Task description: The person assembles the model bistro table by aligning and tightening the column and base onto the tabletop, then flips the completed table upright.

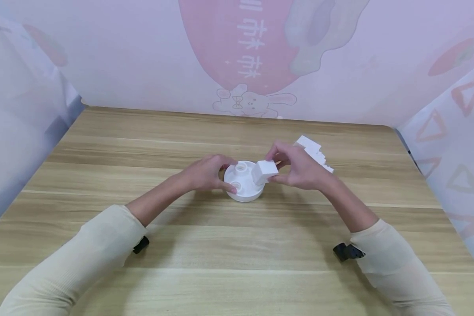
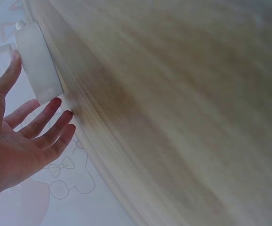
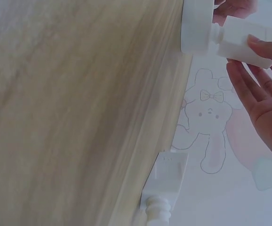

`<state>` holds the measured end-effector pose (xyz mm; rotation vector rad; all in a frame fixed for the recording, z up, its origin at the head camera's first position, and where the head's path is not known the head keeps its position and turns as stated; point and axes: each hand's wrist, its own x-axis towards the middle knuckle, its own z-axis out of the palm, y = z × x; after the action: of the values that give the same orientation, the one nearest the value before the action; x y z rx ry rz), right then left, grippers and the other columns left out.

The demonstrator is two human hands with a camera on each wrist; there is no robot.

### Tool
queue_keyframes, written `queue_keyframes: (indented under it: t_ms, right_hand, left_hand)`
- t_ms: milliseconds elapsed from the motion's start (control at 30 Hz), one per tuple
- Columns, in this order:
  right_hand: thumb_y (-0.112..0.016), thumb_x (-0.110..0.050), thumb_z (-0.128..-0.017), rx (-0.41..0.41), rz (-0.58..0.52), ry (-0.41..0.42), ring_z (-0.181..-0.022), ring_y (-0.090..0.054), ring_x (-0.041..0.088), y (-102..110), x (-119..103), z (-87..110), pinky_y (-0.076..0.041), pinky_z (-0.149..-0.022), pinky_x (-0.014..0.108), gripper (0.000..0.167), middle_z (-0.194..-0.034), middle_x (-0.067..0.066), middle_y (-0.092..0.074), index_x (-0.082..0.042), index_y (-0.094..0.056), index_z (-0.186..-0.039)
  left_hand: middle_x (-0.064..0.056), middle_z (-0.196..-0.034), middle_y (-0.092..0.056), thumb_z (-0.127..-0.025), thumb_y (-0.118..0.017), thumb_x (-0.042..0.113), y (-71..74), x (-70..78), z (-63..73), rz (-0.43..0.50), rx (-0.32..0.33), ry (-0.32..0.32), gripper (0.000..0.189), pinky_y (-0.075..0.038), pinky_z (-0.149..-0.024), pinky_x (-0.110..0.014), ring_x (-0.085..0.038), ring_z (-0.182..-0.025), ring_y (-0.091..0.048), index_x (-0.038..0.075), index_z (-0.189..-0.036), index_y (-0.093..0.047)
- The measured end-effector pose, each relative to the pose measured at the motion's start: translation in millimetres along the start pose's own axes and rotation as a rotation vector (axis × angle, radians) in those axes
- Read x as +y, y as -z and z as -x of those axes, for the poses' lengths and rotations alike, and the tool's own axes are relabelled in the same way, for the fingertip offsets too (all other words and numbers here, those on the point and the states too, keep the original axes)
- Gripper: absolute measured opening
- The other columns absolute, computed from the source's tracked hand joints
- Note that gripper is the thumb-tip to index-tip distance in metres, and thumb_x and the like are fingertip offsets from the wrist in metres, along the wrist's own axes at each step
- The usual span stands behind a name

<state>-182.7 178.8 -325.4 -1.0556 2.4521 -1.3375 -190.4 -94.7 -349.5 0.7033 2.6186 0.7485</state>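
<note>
A white round disc-shaped base (image 1: 245,188) lies on the table, with ring-shaped sockets on its top. My left hand (image 1: 207,172) holds its left rim between thumb and fingers. In the left wrist view the thumb lies by the upper edge of the base (image 2: 38,66), and the other fingers are spread near its side. My right hand (image 1: 300,169) pinches a white blocky piece (image 1: 266,170), slightly tilted over the right part of the base. In the right wrist view a narrow neck joins the block (image 3: 246,41) to the base top; whether it is seated I cannot tell.
Behind the right hand lies another white piece (image 1: 312,149) with a stepped edge, partly hidden by that hand. In the right wrist view, this white piece (image 3: 164,176) shows a ridged round stem. Printed panels (image 1: 142,61) stand along the table's back and sides.
</note>
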Motion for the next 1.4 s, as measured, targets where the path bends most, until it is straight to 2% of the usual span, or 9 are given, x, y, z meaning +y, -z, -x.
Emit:
queue_keyframes:
  t_ms: [333,433,600,700,933,1033,1167,1267,1400]
  right_hand:
    - [-0.09,0.007,-0.074,0.001,0.143,0.084,-0.091,-0.073,0.028,3,1,2.1,-0.061,-0.077,0.04,0.042,-0.103,0.015,-0.074,0.002,-0.062,-0.105]
    - [-0.092,0.002,-0.073,0.004,0.206,0.113,-0.091,-0.071,0.023,1,2,2.0,-0.061,-0.075,0.038,0.047,-0.106,0.011,-0.075,0.002,-0.069,-0.114]
    - [-0.094,-0.008,-0.074,-0.015,0.29,0.144,-0.087,-0.064,0.02,-2,2,2.7,-0.059,-0.072,0.033,0.056,-0.099,0.005,-0.071,-0.002,-0.073,-0.125]
    - [-0.093,-0.011,-0.077,-0.042,0.306,0.153,-0.085,-0.063,0.021,0,0,2.9,-0.059,-0.071,0.033,0.055,-0.096,0.003,-0.068,-0.003,-0.072,-0.127]
    - [-0.08,-0.005,-0.089,-0.12,0.275,0.142,-0.088,-0.067,0.025,8,1,2.3,-0.059,-0.073,0.034,0.052,-0.105,0.007,-0.072,-0.001,-0.064,-0.139]
    - [-0.085,-0.008,-0.086,-0.068,0.279,0.134,-0.084,-0.067,0.022,5,0,-0.5,-0.059,-0.071,0.038,0.048,-0.099,0.006,-0.073,0.0,-0.07,-0.13]
    - [-0.094,-0.022,-0.077,0.064,0.371,0.131,-0.075,-0.064,0.019,-2,-2,-3.6,-0.055,-0.067,0.039,0.037,-0.082,0.003,-0.069,-0.003,-0.074,-0.101]
    - [-0.097,-0.035,-0.072,0.144,0.494,0.114,-0.066,-0.055,0.016,-8,-4,-5.0,-0.047,-0.061,0.032,0.044,-0.073,0.001,-0.06,-0.008,-0.065,-0.085]
    - [-0.097,-0.044,-0.068,0.182,0.574,0.078,-0.061,-0.049,0.014,-12,-6,-5.8,-0.04,-0.057,0.028,0.052,-0.07,-0.001,-0.056,-0.01,-0.059,-0.08]
  left_hand:
    - [-0.016,-0.132,-0.066,-0.079,-0.092,0.032,-1.4,-0.1,-0.8,0.012,-0.004,-0.001,0.078,-0.049,-0.104,-0.047,-0.028,-0.116,-0.06,0.0,-0.142,-0.06]
    - [-0.016,-0.131,-0.067,-0.08,-0.092,0.032,-1.7,-1.6,-0.6,0.019,-0.005,-0.013,0.076,-0.049,-0.104,-0.046,-0.028,-0.116,-0.061,-0.001,-0.141,-0.06]
    - [-0.015,-0.132,-0.067,-0.08,-0.092,0.032,-0.9,-0.6,0.0,0.02,-0.013,-0.018,0.076,-0.048,-0.104,-0.047,-0.027,-0.116,-0.061,0.0,-0.141,-0.061]
    - [-0.015,-0.132,-0.067,-0.08,-0.092,0.033,-0.3,0.2,0.2,0.017,-0.017,-0.013,0.077,-0.048,-0.105,-0.047,-0.027,-0.117,-0.061,0.0,-0.141,-0.06]
    - [-0.016,-0.132,-0.067,-0.08,-0.092,0.032,0.4,0.2,1.0,0.03,-0.018,-0.009,0.077,-0.048,-0.105,-0.047,-0.027,-0.116,-0.061,-0.001,-0.142,-0.059]
    - [-0.016,-0.132,-0.067,-0.08,-0.092,0.031,0.7,-0.2,0.1,0.029,-0.014,-0.015,0.076,-0.048,-0.104,-0.046,-0.027,-0.115,-0.061,-0.001,-0.141,-0.06]
    - [-0.015,-0.13,-0.067,-0.08,-0.092,0.032,0.6,-0.7,-1.7,0.019,-0.014,-0.02,0.077,-0.049,-0.103,-0.045,-0.026,-0.112,-0.061,-0.001,-0.141,-0.06]
    - [-0.015,-0.128,-0.068,-0.079,-0.092,0.032,0.7,0.2,-2.2,0.016,-0.019,-0.017,0.077,-0.05,-0.101,-0.044,-0.026,-0.109,-0.06,-0.001,-0.141,-0.06]
    - [-0.014,-0.126,-0.069,-0.079,-0.093,0.032,0.8,2.1,-2.3,0.014,-0.02,-0.023,0.077,-0.05,-0.099,-0.044,-0.025,-0.107,-0.06,-0.001,-0.141,-0.061]
